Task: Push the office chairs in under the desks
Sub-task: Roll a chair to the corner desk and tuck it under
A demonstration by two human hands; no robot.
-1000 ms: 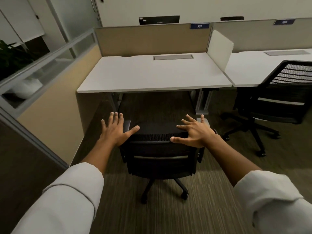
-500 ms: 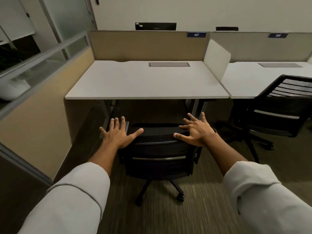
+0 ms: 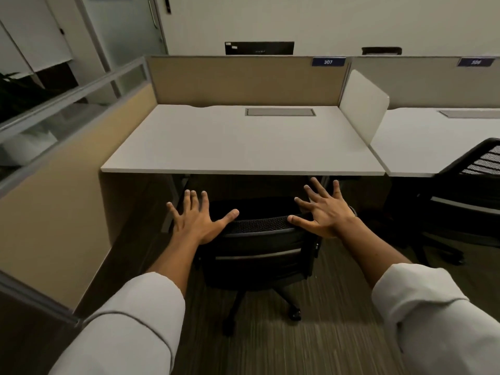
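Note:
A black mesh-backed office chair [image 3: 259,247] stands in front of the white desk [image 3: 243,142] marked 307, its seat partly beneath the desk's front edge. My left hand [image 3: 198,219] lies flat on the left top corner of the backrest, fingers spread. My right hand [image 3: 323,212] lies flat on the right top corner, fingers spread too. Neither hand grips the chair. A second black office chair [image 3: 465,196] stands out from the neighbouring white desk [image 3: 422,142] on the right.
A beige partition wall [image 3: 54,201] with a glass top runs along the left. A white divider panel [image 3: 362,106] separates the two desks. Beige and grey screens stand behind the desks. Striped carpet [image 3: 297,347] covers the floor.
The chair has rolled forward toward the desk and I have followed it. Both hands have stayed flat on the backrest's top.

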